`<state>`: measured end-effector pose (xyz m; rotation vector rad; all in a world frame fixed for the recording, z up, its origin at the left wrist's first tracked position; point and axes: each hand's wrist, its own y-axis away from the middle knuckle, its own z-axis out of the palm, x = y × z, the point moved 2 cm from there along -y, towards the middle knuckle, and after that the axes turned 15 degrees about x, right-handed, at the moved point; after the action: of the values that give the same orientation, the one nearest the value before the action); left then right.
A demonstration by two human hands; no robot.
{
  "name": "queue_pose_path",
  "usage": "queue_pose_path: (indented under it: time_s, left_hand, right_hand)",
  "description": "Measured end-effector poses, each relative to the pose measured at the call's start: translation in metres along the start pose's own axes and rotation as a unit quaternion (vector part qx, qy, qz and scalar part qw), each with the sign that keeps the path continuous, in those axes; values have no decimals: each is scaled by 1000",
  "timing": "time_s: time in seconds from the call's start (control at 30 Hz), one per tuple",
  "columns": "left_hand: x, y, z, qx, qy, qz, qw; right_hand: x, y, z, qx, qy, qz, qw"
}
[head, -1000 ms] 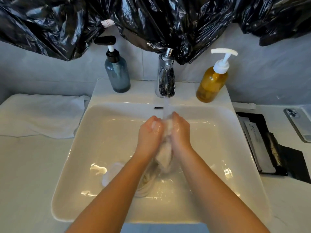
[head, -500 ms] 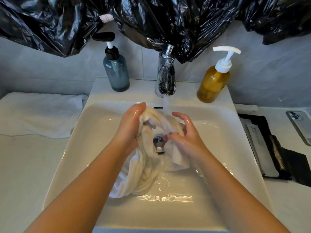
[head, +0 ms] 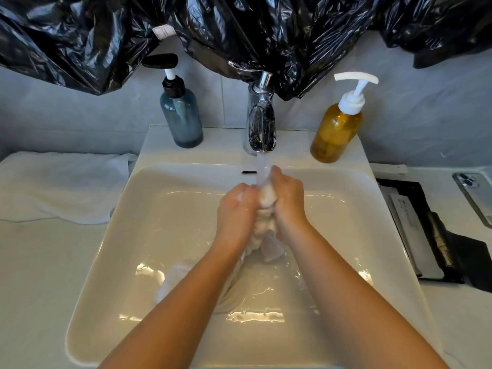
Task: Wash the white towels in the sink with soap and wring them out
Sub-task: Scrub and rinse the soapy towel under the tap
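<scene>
My left hand [head: 237, 206] and right hand [head: 288, 201] hold a towel [head: 267, 194] between them over the sink [head: 149, 235], under the faucet [head: 261, 123]. The left bottle [head: 181, 121] and right bottle [head: 336, 129] flank the faucet. A second towel [head: 61, 185] lies on the desk [head: 40, 275], left of the sink.

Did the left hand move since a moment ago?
Yes. The left hand slid right, toward the spot below the faucet, and now squeezes the towel against the right hand.

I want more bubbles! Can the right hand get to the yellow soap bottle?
Probably yes. The yellow soap bottle stands on the sink ledge, with nothing between it and the right hand. But that hand is gripping the towel with the left hand, so it must let go first.
</scene>
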<state>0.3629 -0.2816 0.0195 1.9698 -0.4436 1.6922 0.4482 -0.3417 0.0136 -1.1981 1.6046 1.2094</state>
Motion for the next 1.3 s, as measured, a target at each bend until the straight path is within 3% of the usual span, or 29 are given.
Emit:
queue_pose_path:
  time_s: [0.07, 0.13, 0.23, 0.3, 0.4, 0.5, 0.63, 0.8, 0.9, 1.1, 1.23, 1.3]
  left_hand:
    - [8, 2, -5, -5, 11, 4, 1000]
    - [13, -11, -11, 22, 64, -34, 997]
    - [20, -31, -22, 52, 131, -123, 982]
    - [20, -35, -29, 64, 134, -141, 979]
    - [15, -40, -39, 57, 137, -152, 977]
    - [13, -45, -43, 53, 120, -109, 985]
    - [18, -35, -26, 5, 51, -41, 998]
    - [14, -7, 0, 4, 2, -18, 1000]
    - [10, -5, 1, 14, -33, 2, 999]
    - [5, -15, 0, 98, -19, 29, 995]
    - [1, -30, 4, 143, -32, -46, 988]
    - [4, -23, 9, 102, -94, -7, 990]
  right_hand:
    - [2, -4, -4, -32, -25, 4, 999]
    - [5, 2, -19, -125, -54, -6, 991]
    - [8, 11, -50, -292, 76, -81, 950]
    - [10, 8, -61, -310, 154, -111, 932]
    - [9, 0, -66, -316, 116, -109, 935]
    - [9, 2, -63, -283, -4, -71, 956]
    - [2, 21, -42, -156, -145, -65, 975]
    - [-9, 23, -11, 13, -81, -56, 995]
    - [-7, 12, -6, -1, -22, -17, 1000]
    - [6, 34, -15, -84, -66, -65, 992]
    - [7, 42, -15, -48, 19, -89, 995]
    - [5, 25, -8, -19, 69, -50, 996]
